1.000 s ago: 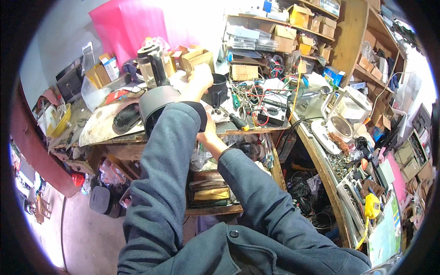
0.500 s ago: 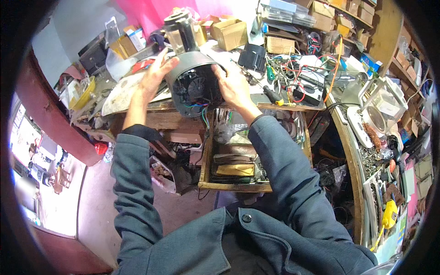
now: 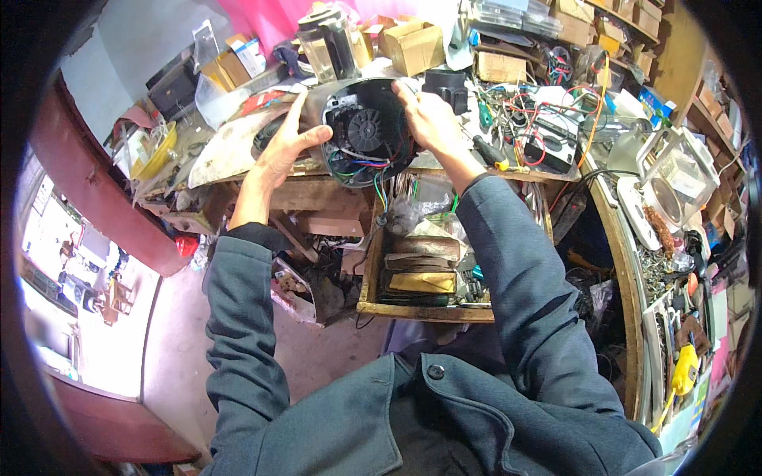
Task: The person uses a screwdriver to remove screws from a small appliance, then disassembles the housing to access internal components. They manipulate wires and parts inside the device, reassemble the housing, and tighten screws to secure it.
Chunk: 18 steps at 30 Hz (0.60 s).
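A round black appliance base (image 3: 367,131), its open underside turned toward the camera, is held up between 2 hands above the front edge of a cluttered wooden desk (image 3: 313,190). The left hand (image 3: 287,147) is spread wide against the housing's left rim, thumb pointing toward the centre; the right hand (image 3: 425,119) is wrapped over the upper right rim, fingers curled onto the casing. Inside the housing a black fan disc and a motor are seen, with red, blue, green and white wires (image 3: 361,163) trailing out at the bottom.

Directly below the base, an open wooden drawer (image 3: 421,309) is pulled out of the desk, packed with flat metal pieces and plastic bags. Behind the base a glass jug (image 3: 327,44) with a black lid is stood among cardboard boxes (image 3: 413,47). To the right of the hands, a tangle of red and orange cables (image 3: 548,119) and a screwdriver with a yellow tip (image 3: 486,151) are laid on the desk. A second bench is run along the right side, where a white scale-like appliance (image 3: 663,190) and a yellow tool (image 3: 684,369) are kept. A pink sheet (image 3: 262,20) is hung on the back wall, and a bare grey floor (image 3: 178,317) is seen at the left.
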Each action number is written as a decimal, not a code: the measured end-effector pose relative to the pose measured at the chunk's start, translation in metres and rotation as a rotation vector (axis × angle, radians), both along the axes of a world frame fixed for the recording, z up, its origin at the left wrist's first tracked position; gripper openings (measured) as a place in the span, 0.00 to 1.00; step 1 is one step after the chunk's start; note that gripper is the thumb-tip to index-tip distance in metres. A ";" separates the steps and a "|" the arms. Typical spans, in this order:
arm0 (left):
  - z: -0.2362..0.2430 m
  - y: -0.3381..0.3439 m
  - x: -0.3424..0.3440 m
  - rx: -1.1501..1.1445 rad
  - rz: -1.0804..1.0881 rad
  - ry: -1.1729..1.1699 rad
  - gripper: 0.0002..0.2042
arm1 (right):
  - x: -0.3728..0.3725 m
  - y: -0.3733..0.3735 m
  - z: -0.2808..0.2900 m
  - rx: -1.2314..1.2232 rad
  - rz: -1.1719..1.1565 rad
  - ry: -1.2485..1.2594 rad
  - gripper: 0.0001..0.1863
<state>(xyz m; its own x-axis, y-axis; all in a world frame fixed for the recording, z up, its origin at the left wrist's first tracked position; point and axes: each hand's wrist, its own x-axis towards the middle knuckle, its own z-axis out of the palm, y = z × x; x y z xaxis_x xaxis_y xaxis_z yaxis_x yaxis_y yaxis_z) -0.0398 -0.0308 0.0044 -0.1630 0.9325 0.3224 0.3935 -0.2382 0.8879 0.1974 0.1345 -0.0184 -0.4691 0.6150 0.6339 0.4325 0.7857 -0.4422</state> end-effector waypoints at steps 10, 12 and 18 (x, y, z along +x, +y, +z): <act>-0.003 -0.001 0.001 0.043 0.104 -0.025 0.62 | 0.024 -0.024 -0.039 -0.521 0.141 0.738 0.18; -0.006 0.001 0.002 0.054 0.097 -0.009 0.62 | 0.030 -0.033 -0.055 -0.476 0.154 0.769 0.15; 0.003 0.004 0.016 0.048 0.089 0.135 0.62 | 0.043 -0.045 -0.082 -0.431 0.079 0.705 0.12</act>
